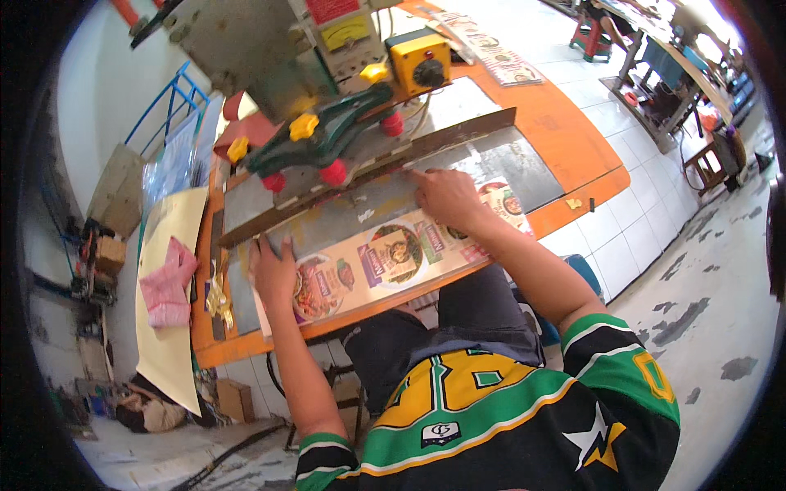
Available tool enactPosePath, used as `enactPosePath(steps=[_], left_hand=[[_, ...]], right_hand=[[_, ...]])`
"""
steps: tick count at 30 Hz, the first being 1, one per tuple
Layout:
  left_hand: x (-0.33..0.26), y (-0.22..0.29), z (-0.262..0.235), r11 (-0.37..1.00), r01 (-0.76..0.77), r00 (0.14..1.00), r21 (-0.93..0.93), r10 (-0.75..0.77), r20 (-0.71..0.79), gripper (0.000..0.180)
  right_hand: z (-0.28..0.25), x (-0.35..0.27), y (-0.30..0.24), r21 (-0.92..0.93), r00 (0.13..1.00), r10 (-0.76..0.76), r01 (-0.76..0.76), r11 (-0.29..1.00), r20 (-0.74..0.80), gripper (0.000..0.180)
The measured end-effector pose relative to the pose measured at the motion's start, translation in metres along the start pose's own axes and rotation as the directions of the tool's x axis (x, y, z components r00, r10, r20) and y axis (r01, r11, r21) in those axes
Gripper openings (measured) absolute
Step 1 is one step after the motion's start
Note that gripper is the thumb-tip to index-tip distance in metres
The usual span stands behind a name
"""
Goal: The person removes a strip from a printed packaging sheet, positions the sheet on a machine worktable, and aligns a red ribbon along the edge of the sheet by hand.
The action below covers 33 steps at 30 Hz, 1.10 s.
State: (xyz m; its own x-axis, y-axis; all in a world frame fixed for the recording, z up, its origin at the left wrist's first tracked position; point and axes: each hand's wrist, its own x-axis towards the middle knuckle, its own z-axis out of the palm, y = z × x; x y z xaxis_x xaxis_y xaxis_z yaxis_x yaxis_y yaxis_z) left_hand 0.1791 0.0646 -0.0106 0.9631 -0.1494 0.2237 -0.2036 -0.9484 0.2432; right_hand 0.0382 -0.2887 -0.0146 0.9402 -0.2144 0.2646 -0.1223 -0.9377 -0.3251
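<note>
A pink cloth (168, 286) lies far left. The left hand (274, 274) and right hand (446, 200) press flat, fingers spread, on a printed sheet (393, 255) on the bench (573, 139). The press (319, 139) above could pinch fingers if it drops.

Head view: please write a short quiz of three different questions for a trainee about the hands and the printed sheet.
1. True or false: both hands press on the long printed packaging sheet with round food pictures.
2. Which hand lies nearer the yellow control box with a black knob? A) left hand B) right hand
3. What pink thing lies on the pale yellow board?

Key: 1 true; 2 B; 3 a crumpled pink cloth.
</note>
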Motion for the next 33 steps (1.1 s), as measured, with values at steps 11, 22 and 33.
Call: enactPosePath(steps=[11, 22, 33], left_hand=[[-0.007, 0.015, -0.010, 0.999, 0.000, 0.999, -0.033, 0.001, 0.033, 0.058], [-0.007, 0.008, 0.000, 0.963, -0.260, 0.965, -0.077, 0.261, 0.004, 0.047], [-0.004, 0.006, 0.002, 0.969, -0.245, 0.969, -0.022, 0.245, -0.034, 0.049]], right_hand=[[0.005, 0.001, 0.010, 0.051, 0.997, 0.025, -0.029, 0.998, 0.069, 0.048], [0.000, 0.001, 0.024, 0.236, 0.964, -0.182, 0.135, 0.962, 0.193, 0.052], [-0.073, -0.020, 0.016, 0.255, 0.850, -0.390, 0.314, 0.915, 0.355, 0.036]])
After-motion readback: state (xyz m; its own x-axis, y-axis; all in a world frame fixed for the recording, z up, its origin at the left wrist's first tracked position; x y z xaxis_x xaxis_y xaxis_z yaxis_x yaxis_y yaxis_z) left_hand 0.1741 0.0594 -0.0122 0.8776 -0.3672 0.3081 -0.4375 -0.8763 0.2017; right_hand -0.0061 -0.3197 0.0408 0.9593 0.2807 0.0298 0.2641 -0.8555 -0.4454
